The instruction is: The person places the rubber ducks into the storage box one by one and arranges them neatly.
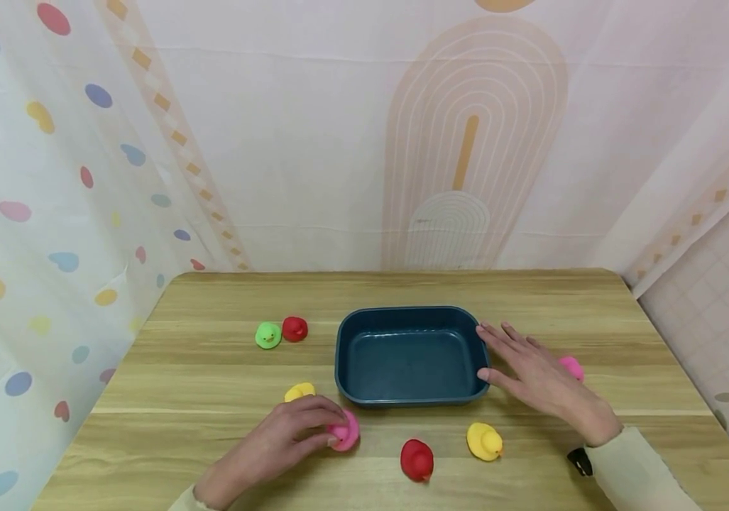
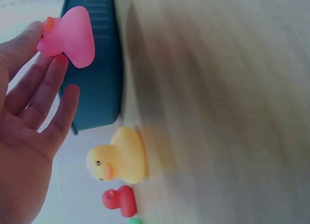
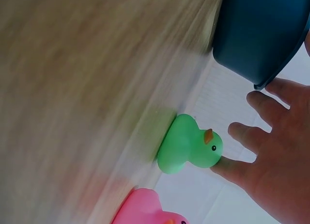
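Note:
My left hand [image 1: 287,433] pinches a pink rubber duck [image 2: 77,36] by its head, between thumb and fingertips, in front of the tray's left corner. The dark blue tray [image 1: 412,402] stands mid-table with its inside bare. At its right rim, my right hand [image 1: 539,377] is spread with straight fingers, fingertips right at the edge. Beyond that hand, the right wrist view shows a green rubber duck [image 3: 181,146], which the hand hides in the head view. A second pink duck [image 1: 571,366] peeks out beside the right wrist. A yellow duck [image 1: 300,391] sits just behind the left hand.
A red duck [image 1: 417,460] and a yellow duck [image 1: 484,441] lie in front of the tray. Farther back on the left, a green duck [image 1: 268,335] and a red duck [image 1: 294,328] sit side by side. A small black object [image 1: 580,462] lies by the right sleeve. Patterned curtains hang behind the table.

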`<state>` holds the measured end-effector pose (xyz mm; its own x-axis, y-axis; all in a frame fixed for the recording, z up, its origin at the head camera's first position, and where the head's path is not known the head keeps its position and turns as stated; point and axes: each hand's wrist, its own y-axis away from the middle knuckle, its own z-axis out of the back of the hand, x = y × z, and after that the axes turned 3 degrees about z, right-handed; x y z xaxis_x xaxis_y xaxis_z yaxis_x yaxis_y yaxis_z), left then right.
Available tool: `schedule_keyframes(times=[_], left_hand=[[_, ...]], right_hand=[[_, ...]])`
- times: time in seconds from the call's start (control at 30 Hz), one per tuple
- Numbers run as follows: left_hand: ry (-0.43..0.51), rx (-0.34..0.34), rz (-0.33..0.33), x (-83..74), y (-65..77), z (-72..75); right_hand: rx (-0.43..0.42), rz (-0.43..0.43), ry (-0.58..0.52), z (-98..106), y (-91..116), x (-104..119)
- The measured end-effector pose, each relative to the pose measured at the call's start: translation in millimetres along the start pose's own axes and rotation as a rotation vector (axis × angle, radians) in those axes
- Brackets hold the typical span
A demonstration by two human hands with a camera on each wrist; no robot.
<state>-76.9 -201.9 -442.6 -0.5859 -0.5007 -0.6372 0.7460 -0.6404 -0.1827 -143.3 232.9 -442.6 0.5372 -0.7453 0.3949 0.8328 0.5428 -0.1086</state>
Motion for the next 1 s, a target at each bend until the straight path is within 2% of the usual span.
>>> schedule_keyframes(times=[0.3, 0.4, 0.63, 0.83, 1.0], left_hand=[[-0.061, -0.141, -0.134, -9.0, -4.3, 6.5], [-0.077, -0.167, -0.149, -12.1, -6.8, 9.5], [-0.084, -0.232, -0.134, -19.5, -13.8, 13.0], [-0.111, -0.279, -0.056, -23.7, -21.4, 13.7], [-0.122, -0.29, -0.028, -22.6, -30.0, 13.2]], right_hand=[[-0.004, 0.0, -0.006, -1.2, 0.8, -0.3], [-0.005, 0.001, -0.006, -1.4, 0.7, -0.4], [-0.005, 0.003, -0.003, -1.7, 0.5, -0.8], [-0.003, -0.001, -0.009, -1.5, 0.7, -0.7], [-0.005, 0.004, -0.008, -1.5, 0.6, -0.7]])
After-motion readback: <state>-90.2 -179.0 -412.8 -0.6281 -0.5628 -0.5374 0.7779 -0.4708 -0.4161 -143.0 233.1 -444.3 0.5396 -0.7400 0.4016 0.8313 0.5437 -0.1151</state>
